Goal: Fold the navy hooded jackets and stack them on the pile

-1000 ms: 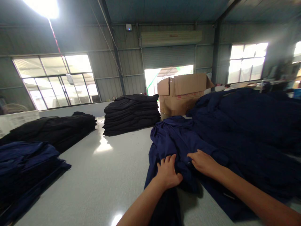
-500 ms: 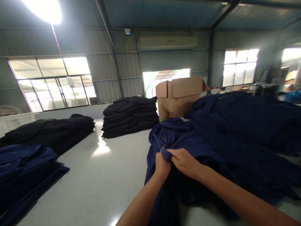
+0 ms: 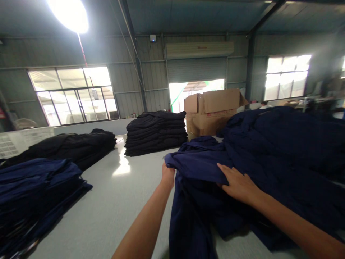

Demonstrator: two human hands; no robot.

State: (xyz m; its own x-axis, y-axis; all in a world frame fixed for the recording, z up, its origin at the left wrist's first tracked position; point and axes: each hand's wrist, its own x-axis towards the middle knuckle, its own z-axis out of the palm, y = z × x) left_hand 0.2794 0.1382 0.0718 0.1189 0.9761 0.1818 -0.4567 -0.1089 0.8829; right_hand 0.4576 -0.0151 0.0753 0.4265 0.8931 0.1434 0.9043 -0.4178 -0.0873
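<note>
While gripping a raised corner of the navy garment (image 3: 199, 165) in the left hand (image 3: 168, 175), laying the right hand (image 3: 238, 183) along its fold, fingers spread on top. Can't see left fingertips, hidden by cloth; can't tell whether pinching anything with right thumb. Have garment right of centre in frame, draping down the bench (image 3: 115, 207) toward the bottom edge. Running into the large navy heap (image 3: 291, 151) at right; can't make out the boundary. See cardboard box (image 3: 212, 120) just above centre right, black stack (image 3: 156, 133) near centre, low black pile (image 3: 75, 145) at left, navy pile (image 3: 40, 183) at lower left.
</note>
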